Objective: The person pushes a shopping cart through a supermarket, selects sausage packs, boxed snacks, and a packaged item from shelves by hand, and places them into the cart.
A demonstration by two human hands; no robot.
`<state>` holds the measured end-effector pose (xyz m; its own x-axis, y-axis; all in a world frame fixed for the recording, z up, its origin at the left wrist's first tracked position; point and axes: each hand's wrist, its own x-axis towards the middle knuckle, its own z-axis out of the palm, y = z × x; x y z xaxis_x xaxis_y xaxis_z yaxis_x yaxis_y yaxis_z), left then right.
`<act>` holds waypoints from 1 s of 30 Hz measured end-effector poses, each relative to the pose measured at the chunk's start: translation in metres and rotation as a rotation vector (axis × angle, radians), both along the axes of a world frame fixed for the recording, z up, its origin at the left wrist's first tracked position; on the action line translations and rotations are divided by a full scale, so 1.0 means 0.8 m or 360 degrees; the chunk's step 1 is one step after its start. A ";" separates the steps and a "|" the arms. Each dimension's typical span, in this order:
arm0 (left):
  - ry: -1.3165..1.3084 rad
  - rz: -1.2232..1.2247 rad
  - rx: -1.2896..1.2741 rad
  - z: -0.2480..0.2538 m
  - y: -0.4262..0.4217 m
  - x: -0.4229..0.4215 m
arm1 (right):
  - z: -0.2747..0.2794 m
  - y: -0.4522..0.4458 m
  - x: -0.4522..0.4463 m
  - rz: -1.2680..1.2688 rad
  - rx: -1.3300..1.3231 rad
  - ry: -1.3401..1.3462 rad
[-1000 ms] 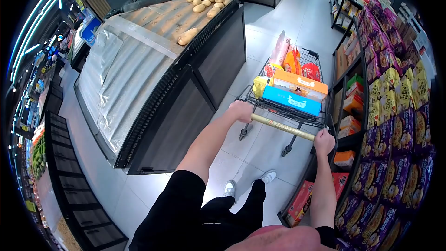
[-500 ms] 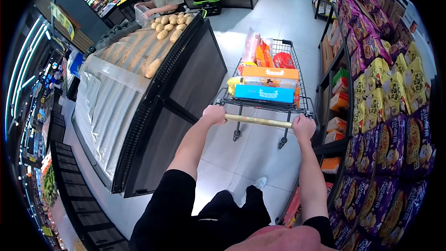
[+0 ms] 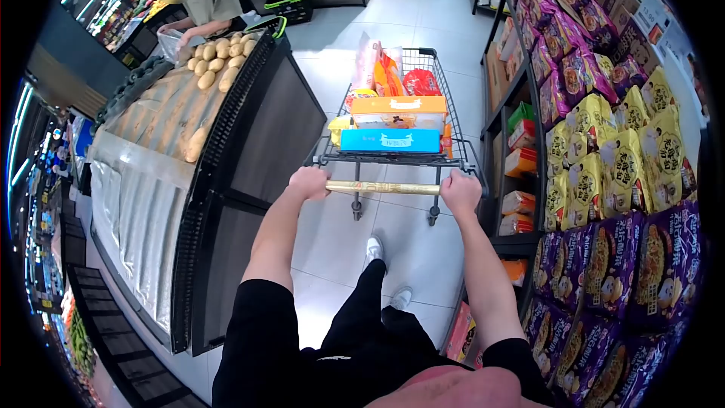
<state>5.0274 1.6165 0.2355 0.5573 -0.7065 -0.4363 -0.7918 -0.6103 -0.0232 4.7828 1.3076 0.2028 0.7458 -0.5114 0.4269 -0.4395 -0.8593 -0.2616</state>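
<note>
My left hand (image 3: 309,183) is closed around the left end of the shopping cart handle (image 3: 381,188), a pale gold bar with printing on it. Its right end is wrapped by my right hand (image 3: 460,190). Ahead of the bar is the wire shopping cart (image 3: 430,63). Inside it sit a blue box (image 3: 389,140) and an orange-and-white box (image 3: 399,109) behind that. Farther forward are an orange bag (image 3: 388,75), a red package (image 3: 421,83) and a clear pinkish bag (image 3: 365,66). A yellow package (image 3: 339,130) lies at the cart's left side.
On the left, a dark produce stand (image 3: 242,128) carries potatoes (image 3: 215,60). A person (image 3: 208,0) behind it handles a plastic bag (image 3: 171,42). Green-rimmed baskets (image 3: 289,1) stand nearby. Shelving with yellow and purple snack packs (image 3: 610,261) lines the right. Tiled floor (image 3: 377,15) stretches ahead.
The cart, my hands and the surroundings have shifted left in view. My left shoe now shows in front beneath the handle. Both hands keep their hold on the bar.
</note>
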 end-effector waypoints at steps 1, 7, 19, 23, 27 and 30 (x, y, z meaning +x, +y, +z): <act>-0.0031 -0.0011 0.0011 0.004 -0.007 0.012 | -0.001 -0.005 0.013 0.0001 0.0000 -0.0004; -0.0074 -0.0081 -0.0049 -0.007 -0.061 0.117 | -0.006 -0.050 0.101 -0.0085 0.0000 0.0017; -0.0280 -0.0053 -0.0355 -0.007 -0.200 0.332 | 0.006 -0.167 0.303 -0.0297 0.0067 0.0115; -0.0355 -0.0125 -0.0466 -0.013 -0.240 0.380 | 0.007 -0.204 0.343 -0.0348 -0.0010 0.0110; -0.0456 -0.0178 -0.0657 -0.016 -0.282 0.413 | 0.005 -0.249 0.376 -0.0351 -0.0061 0.0031; -0.0507 -0.0206 -0.0775 -0.015 -0.322 0.439 | 0.006 -0.287 0.402 -0.0366 -0.0029 0.0040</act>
<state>5.3788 1.3586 0.2239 0.5036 -0.8542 0.1296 -0.8605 -0.5093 -0.0133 5.1041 1.0779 0.2076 0.6210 -0.6615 0.4204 -0.6305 -0.7403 -0.2334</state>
